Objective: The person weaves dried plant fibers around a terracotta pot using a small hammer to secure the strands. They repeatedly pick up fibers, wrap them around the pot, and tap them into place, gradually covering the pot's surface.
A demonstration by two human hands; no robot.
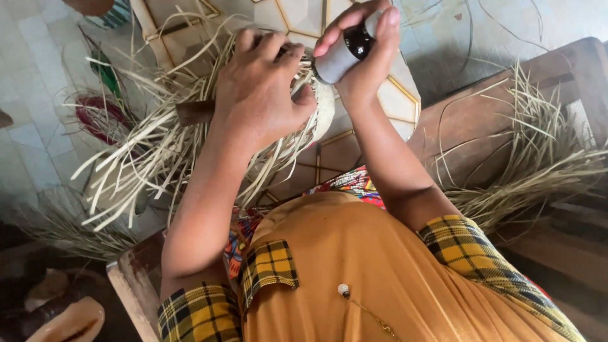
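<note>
Fingers of right hand (364,47) grip bottle (345,52).

A wooden bench (481,114) carries a bundle of pale straw strips (538,158).

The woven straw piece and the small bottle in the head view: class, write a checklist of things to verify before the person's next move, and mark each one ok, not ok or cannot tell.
1. Left hand grips the woven straw piece: ok, fingers curl over its top edge.
2. Right hand holds the dark bottle firmly: ok, thumb and fingers wrap it.
3. Bottle meets the weave: ok, its pale lower end sits against the rim.
4. Bottle closed: cannot tell, its top is hidden by the fingers.
5. Loose strands clear of the hands: not ok, many hang around and below the left wrist.
6. Spare straw bundle on the wooden bench nearby: ok.
</note>
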